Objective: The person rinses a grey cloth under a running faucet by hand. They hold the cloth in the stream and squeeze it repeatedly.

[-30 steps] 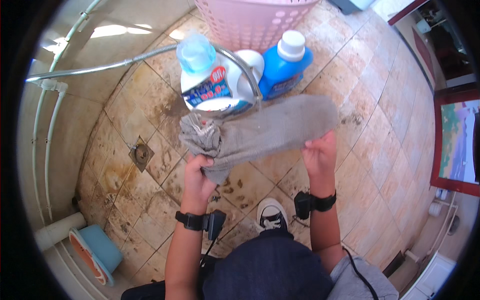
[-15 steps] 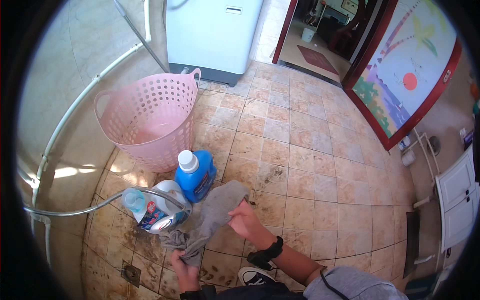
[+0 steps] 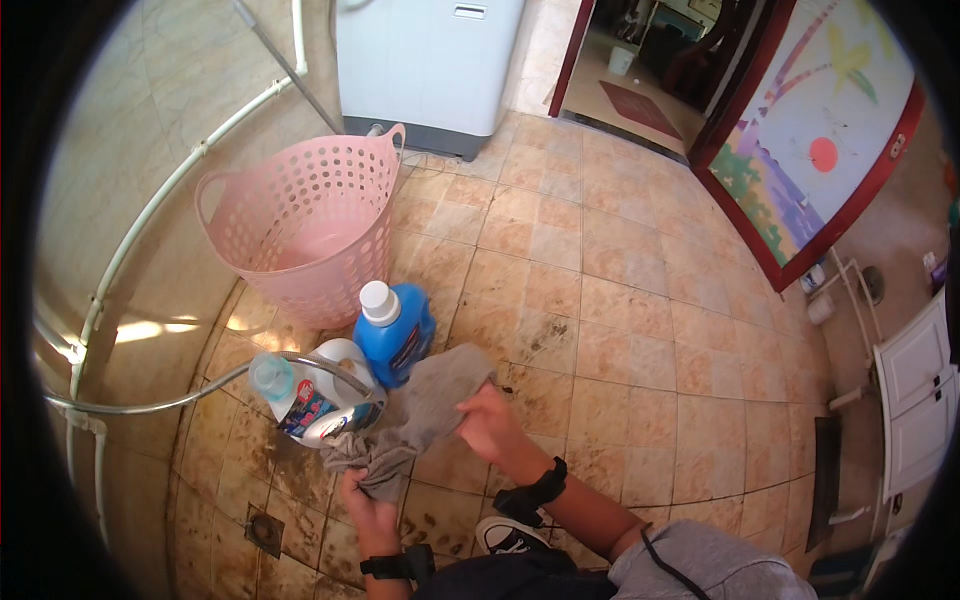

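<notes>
A rumpled grey-brown cloth (image 3: pixel 437 397) is stretched between my two hands, above the tiled floor. My left hand (image 3: pixel 368 502) grips its bunched lower end, and my right hand (image 3: pixel 487 424) pinches its wider upper end. Just beyond the cloth stands a blue detergent bottle (image 3: pixel 395 335) with a white cap. Left of that bottle is a white jug (image 3: pixel 345 374), partly covered by a flexible metal hose. Beside the jug sits a bottle with a pale teal cap (image 3: pixel 272 378). Folds of cloth hide some of my fingertips.
A pink perforated laundry basket (image 3: pixel 300 235) stands behind the bottles, near a white washing machine (image 3: pixel 425 75). The metal hose (image 3: pixel 190 403) arches from the wall pipes at left. A square floor drain (image 3: pixel 264 530) lies near my left arm. The painted door (image 3: pixel 810 140) stands ajar at far right.
The view has shifted slightly, so the basket and bottles sit a little higher. Both hands keep hold of the cloth, whose upper end has lowered slightly relative to the blue bottle.
</notes>
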A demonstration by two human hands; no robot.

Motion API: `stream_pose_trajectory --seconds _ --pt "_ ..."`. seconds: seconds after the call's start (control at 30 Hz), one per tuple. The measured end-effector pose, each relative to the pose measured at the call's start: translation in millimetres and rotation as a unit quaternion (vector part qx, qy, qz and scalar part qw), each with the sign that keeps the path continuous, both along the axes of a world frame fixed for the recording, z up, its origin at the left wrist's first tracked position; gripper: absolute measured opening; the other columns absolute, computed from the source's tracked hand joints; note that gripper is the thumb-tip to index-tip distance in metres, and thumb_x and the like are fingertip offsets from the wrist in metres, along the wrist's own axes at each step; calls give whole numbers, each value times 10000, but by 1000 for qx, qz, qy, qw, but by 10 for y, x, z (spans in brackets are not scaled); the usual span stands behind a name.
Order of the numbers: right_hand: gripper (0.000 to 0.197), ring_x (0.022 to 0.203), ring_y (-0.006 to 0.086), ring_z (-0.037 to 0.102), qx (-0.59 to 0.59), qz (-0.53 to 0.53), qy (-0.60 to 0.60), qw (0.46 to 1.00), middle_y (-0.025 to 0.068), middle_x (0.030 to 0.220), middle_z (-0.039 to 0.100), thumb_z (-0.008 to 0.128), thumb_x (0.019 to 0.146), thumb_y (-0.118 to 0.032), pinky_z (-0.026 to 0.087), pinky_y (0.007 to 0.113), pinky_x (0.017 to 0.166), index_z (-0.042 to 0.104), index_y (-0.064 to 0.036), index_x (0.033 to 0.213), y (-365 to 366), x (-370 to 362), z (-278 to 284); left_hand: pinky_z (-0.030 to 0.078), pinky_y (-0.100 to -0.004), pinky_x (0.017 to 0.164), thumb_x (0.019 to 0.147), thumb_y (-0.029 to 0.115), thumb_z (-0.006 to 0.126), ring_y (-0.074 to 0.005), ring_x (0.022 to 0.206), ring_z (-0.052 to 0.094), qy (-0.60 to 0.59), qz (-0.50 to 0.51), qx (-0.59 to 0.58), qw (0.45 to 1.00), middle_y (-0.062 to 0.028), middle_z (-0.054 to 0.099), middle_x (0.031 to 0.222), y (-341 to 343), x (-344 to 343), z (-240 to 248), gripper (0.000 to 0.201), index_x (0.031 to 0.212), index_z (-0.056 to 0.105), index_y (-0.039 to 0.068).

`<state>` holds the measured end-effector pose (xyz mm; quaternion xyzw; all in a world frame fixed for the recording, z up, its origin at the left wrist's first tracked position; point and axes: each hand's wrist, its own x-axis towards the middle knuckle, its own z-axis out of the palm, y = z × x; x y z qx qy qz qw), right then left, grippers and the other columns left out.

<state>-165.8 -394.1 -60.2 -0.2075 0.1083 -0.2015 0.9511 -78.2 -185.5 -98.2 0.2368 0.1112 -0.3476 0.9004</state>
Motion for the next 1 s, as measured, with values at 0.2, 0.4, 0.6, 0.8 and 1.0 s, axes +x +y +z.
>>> stream_pose_trajectory --seconds 0.2,0.4,0.6,0.8,1.0 --pt "555 1227 298 512 -45 -52 2 998 120 1284 558 472 773 39 426 477 1015 465 -49 1321 -184 -114 -90 465 -464 967 774 87 532 -331 1139 569 -10 -16 19 1000 -138 587 1248 79 29 -84 537 1308 489 41" --pt "538 1243 315 482 -59 -98 78 990 123 1323 527 470 808 9 391 479 1039 436 -33 1344 -460 -166 -74 502 -409 928 804 44 538 -298 1081 595 48 -31 72 996 -154 578 1246 -66 66 -69 457 1254 492 -15" --pt "534 1260 337 449 -88 -93 61 990 131 1348 488 470 836 -3 356 495 1055 400 -41 1364 -430 -48 -240 474 -413 990 814 25 495 -322 1150 569 46 -30 6 998 -185 554 1285 13 39 -352 477 1286 459 -37" --pt "469 1241 321 483 -21 -51 33 998 139 1336 521 493 905 -119 348 485 1065 427 -15 1357 -114 171 -137 444 -431 1021 936 190 541 -317 1169 566 42 -5 -12 999 -150 564 1302 -257 54 -150 442 1325 461 -5" --pt "466 1218 254 503 -138 -23 47 989 110 1314 534 569 913 -140 382 412 1042 443 -3 1340 271 492 -182 429 -417 1034 999 518 369 -266 1211 533 -8 7 -91 996 -136 508 1363 -538 135 18 630 1358 424 3"
